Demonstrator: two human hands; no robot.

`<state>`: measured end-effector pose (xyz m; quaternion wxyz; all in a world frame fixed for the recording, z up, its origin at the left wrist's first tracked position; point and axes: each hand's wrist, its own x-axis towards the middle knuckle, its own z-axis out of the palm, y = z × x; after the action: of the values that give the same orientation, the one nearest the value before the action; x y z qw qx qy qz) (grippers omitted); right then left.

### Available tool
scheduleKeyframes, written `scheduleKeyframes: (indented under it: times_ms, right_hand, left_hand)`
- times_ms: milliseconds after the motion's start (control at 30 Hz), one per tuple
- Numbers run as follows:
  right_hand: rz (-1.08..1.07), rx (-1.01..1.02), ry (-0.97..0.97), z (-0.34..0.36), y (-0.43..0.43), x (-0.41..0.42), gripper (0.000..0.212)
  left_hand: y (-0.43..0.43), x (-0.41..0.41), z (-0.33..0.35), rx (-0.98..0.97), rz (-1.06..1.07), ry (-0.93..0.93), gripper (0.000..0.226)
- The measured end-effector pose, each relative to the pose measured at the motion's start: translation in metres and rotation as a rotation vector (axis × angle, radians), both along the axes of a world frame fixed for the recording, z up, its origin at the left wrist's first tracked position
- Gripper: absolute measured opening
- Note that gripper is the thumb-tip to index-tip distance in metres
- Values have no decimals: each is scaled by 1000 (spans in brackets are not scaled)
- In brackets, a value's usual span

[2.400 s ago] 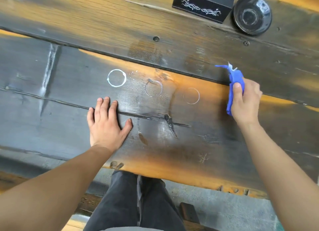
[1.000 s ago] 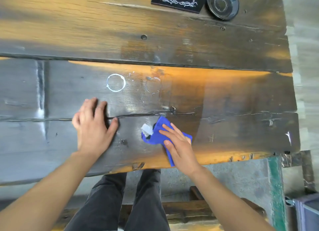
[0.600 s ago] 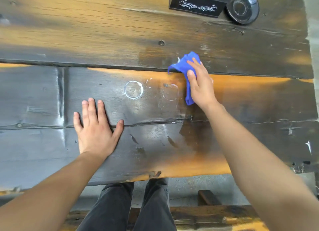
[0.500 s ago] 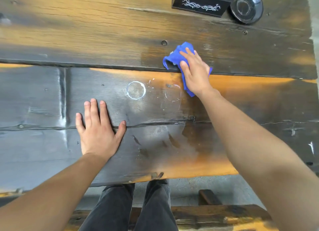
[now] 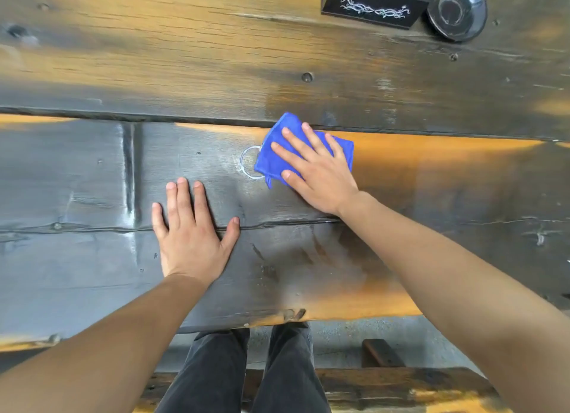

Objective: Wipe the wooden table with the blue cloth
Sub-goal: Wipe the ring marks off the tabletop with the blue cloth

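Blue cloth (image 5: 271, 163) flat on wooden table (image 5: 92, 172)

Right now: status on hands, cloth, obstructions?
Right hand flat on blue cloth, covering white ring mark. Left hand braced on wooden table. Black box, bowl far off.

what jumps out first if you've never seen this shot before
The bright blue cloth stands out most, pressed flat under the right hand near the middle of the dark wooden table, its edge covering part of a white ring mark. The left hand lies flat, fingers spread, nearer the front edge. At the far right sit a black box and a dark bowl.
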<state>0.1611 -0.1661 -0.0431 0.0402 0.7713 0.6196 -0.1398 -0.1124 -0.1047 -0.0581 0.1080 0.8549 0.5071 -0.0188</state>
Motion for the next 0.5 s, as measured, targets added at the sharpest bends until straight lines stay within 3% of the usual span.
scheduleKeyframes:
  times_ms: [500]
  right_hand:
    - [115, -5, 105, 7, -113, -81, 51]
  left_hand:
    - [-1, -2, 0, 11, -7, -31, 89]
